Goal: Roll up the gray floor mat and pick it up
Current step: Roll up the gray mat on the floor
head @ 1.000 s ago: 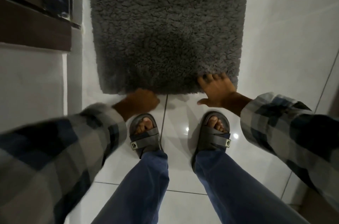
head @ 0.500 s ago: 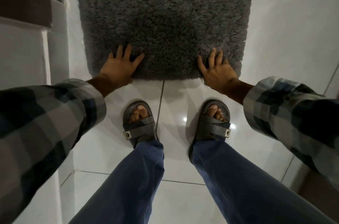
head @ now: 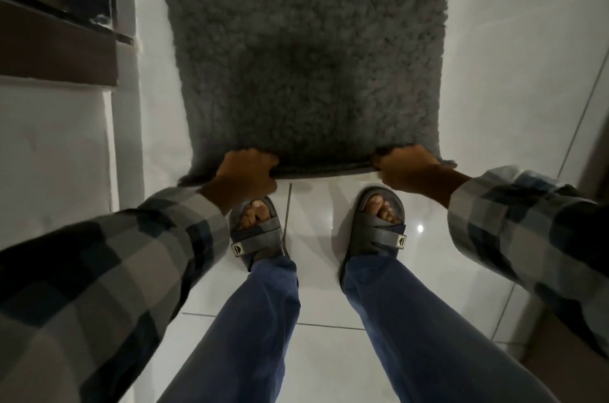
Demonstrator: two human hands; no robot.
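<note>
- Head view: the gray floor mat (head: 306,49) lies on the white tiled floor (head: 514,73), straight ahead of the person's feet. Its long axis runs away from the person, from the near short edge up out of the top of the frame.
- The near short edge is raised off the tiles, showing a thin dark rim and a pale strip of underside between the two hands; the rest of the mat lies flat.
- The left hand (head: 245,173) is closed around the near left corner of the mat, fingers curled over the pile and thumb below the edge.
- The right hand (head: 410,168) is closed the same way on the near right part of that edge, knuckles up.
- Both arms wear plaid sleeves (head: 138,257) and reach down and forward.
- Two gray sandals (head: 258,234) stand on the tiles just behind the lifted edge, one under each hand, with blue trousers (head: 257,330) above them.
- A dark brown frame (head: 56,43) runs along the left side, near the mat's left edge but apart from it.
</note>
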